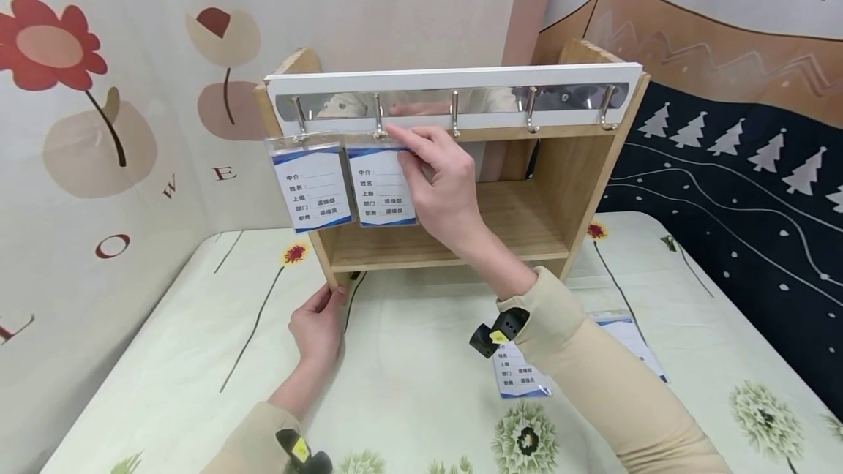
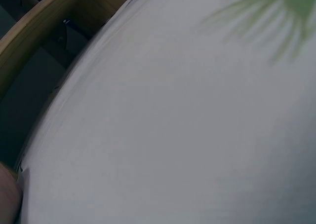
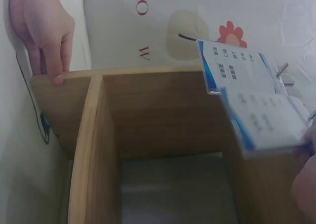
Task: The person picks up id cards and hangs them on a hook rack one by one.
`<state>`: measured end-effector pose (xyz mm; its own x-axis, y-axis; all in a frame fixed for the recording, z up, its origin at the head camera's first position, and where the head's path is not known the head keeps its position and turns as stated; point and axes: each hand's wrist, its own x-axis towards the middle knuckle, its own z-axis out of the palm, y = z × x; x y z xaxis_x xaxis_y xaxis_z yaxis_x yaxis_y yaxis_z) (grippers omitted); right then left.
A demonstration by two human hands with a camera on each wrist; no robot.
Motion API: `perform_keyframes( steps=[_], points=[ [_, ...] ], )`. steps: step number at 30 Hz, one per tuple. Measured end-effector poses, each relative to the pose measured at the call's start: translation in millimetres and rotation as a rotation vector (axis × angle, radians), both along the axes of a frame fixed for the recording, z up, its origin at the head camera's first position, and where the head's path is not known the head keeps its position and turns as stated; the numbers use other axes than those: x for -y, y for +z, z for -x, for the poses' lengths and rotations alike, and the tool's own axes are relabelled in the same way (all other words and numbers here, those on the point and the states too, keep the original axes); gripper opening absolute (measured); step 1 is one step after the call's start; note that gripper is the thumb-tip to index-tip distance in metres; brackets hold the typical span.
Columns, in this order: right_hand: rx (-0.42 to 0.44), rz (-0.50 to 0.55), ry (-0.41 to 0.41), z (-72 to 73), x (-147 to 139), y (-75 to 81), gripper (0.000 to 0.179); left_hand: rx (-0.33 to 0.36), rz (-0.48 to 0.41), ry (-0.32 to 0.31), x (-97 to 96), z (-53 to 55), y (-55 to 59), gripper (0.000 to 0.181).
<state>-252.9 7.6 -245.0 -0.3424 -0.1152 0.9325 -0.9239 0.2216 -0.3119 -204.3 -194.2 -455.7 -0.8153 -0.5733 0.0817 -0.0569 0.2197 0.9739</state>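
A small wooden shelf (image 1: 520, 225) bears a white rail (image 1: 454, 79) with several metal hooks across its top front. From the leftmost hook hangs a clear-sleeved ID badge (image 1: 312, 185) with blue corners. Beside it, under the second hook, is another ID badge (image 1: 380, 192), whose upper right corner my right hand (image 1: 444, 185) pinches between thumb and fingers. Its top edge is right at the hook tip. My left hand (image 1: 317, 331) grips the bottom of the shelf's left side panel; the right wrist view shows its thumb and fingers (image 3: 52, 58) around the panel edge.
Two more ID badges lie on the patterned tablecloth at the right: one badge (image 1: 520, 375) partly under my right forearm, another badge (image 1: 628, 342) behind the sleeve. A flowered curtain (image 1: 145, 167) stands at left, a dark tree-patterned one (image 1: 731, 189) at right.
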Motion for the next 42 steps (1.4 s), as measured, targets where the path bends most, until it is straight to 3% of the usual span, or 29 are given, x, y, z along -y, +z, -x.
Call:
perform_keyframes(
  steps=[7, 14, 22, 29, 42],
  points=[
    [0.055, -0.017, -0.088, -5.8, 1.4, 5.4, 0.03, 0.009, 0.0, -0.008, -0.3, -0.5, 1.0, 0.034],
    [0.145, 0.06, -0.031, -8.9, 2.0, -2.2, 0.03, 0.02, -0.007, -0.012, 0.6, -2.6, 1.9, 0.035],
    [0.141, 0.171, -0.027, -10.1, -1.8, -23.2, 0.024, 0.004, -0.017, -0.033, 1.0, -1.7, -1.2, 0.036],
    [0.131, 0.199, 0.055, -20.6, -18.7, -34.2, 0.024, 0.006, -0.03, -0.038, 3.8, -1.4, -1.7, 0.038],
    [0.215, 0.084, 0.145, -47.5, -65.1, -64.8, 0.028, 0.015, 0.015, -0.035, 3.4, -3.6, 0.3, 0.039]
  ],
)
